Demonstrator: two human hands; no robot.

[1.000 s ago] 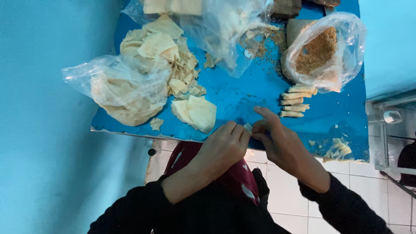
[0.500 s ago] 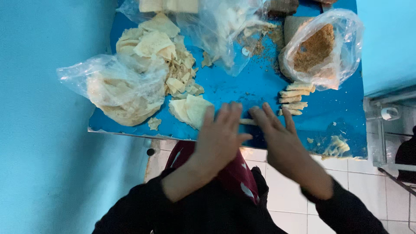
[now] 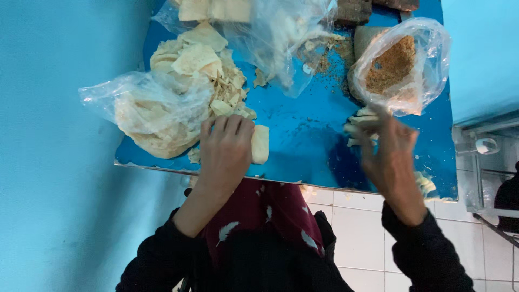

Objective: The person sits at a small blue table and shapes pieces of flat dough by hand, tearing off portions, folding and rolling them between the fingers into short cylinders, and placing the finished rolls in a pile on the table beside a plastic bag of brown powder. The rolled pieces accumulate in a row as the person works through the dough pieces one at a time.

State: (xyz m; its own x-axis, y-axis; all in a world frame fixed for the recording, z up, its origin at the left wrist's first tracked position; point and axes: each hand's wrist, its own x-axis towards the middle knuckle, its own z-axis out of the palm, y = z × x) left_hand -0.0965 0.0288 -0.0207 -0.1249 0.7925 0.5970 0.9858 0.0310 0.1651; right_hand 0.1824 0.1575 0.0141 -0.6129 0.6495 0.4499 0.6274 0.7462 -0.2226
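My left hand [image 3: 224, 154] lies on a small stack of pale dough sheets [image 3: 260, 144] near the front edge of the blue table [image 3: 303, 146], fingers curled over the stack. My right hand [image 3: 390, 154] is blurred with motion, fingers spread. Its fingertips are at a row of pale rolled pieces [image 3: 357, 128] on the right of the table. Whether it holds one is hidden by the blur. Both arms wear dark sleeves.
A clear bag of round flat sheets [image 3: 148, 116] and a heap of cut dough scraps [image 3: 203, 62] lie at the left. An open bag of brown crumb filling [image 3: 397, 65] stands at the back right, a crumpled clear bag [image 3: 281, 38] at the back. A metal rack [image 3: 486, 157] stands right of the table.
My hands were together at the table's front edge, working on a small piece. They have parted: the left went to the dough stack, the right swung to the rolled pieces.
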